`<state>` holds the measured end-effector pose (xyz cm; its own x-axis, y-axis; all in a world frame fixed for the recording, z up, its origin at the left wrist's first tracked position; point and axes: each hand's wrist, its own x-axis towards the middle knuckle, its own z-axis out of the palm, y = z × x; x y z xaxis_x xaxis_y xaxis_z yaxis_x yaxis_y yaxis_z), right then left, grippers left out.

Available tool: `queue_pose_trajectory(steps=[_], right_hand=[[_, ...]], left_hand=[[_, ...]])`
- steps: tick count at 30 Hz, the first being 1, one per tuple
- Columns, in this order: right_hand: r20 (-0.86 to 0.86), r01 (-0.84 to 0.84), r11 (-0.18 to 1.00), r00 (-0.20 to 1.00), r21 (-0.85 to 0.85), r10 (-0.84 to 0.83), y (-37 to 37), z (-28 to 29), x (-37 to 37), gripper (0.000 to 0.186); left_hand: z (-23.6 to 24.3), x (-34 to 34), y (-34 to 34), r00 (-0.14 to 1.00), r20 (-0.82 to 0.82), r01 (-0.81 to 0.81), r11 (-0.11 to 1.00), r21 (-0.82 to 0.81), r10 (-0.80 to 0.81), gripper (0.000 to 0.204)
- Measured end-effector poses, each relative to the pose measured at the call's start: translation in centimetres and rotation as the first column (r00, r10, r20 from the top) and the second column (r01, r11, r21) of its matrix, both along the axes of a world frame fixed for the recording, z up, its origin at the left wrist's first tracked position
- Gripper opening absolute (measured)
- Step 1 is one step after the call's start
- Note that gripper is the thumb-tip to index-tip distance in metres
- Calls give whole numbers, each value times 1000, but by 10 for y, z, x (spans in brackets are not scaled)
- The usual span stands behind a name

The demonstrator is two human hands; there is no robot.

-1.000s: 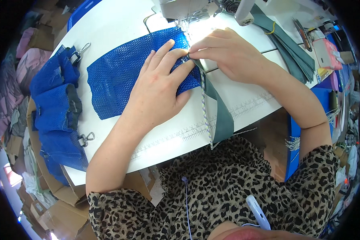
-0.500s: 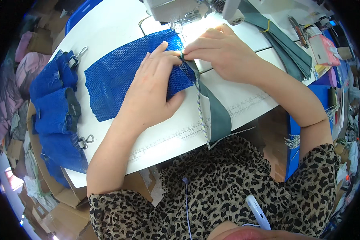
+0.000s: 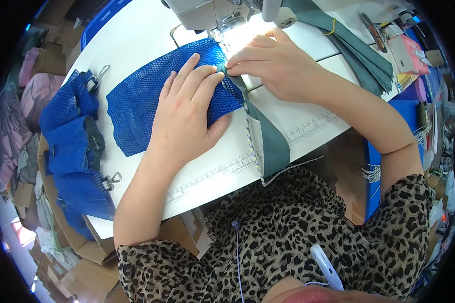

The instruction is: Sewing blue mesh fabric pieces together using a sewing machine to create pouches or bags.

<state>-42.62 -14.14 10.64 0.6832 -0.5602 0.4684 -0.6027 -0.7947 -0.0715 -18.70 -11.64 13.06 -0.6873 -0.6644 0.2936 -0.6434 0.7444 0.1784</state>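
Note:
A blue mesh piece [image 3: 136, 111] lies on the white sewing table [image 3: 215, 189], its far right corner under the lit needle area of a sewing machine [image 3: 194, 12]. My left hand [image 3: 184, 108] rests flat on the mesh, fingers spread, fingertips by its right edge. There my right hand [image 3: 283, 68] pinches a dark green fabric strip [image 3: 274, 146] against the mesh edge, close in front of the presser foot. A speckled cord [image 3: 249, 134] runs along the strip and hangs over the table's near edge. The exact spot under my right fingertips is partly hidden.
Blue mesh pieces with metal snap hooks [image 3: 76, 146] hang over the table's left side, by a cardboard box [image 3: 83, 242]. A bundle of green strips [image 3: 356, 58] lies at the far right, near scissors [image 3: 373, 31] and a pink box [image 3: 408, 54]. Ruler markings cross the near table edge.
My left fingers have shifted slightly and lie closer to the mesh edge. My right hand keeps its pinch on the strip. The whole view has moved a little.

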Motion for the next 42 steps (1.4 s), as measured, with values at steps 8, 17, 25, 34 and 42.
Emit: queue_pose_trajectory(steps=[8,17,25,34,42], right_hand=[[-7,9,999,1000,47,-9,3,0,-1,26],[-42,-17,1000,999,23,18,4,4,-3,28],[-62,-22,999,998,33,24,5,8,-3,30],[-59,-49,998,997,32,51,5,9,-5,32],[-51,-53,998,997,39,55,5,6,-5,30]], left_hand=[[-4,-4,-1,1000,-9,-22,1000,6,22,54],[-8,-5,-3,999,-47,-11,1000,-2,11,57],[-8,-6,-2,999,-43,-25,1000,-10,24,57],[-8,-7,-2,999,-14,-37,999,-18,37,57],[-6,-5,-4,999,-45,-4,999,34,5,56]])
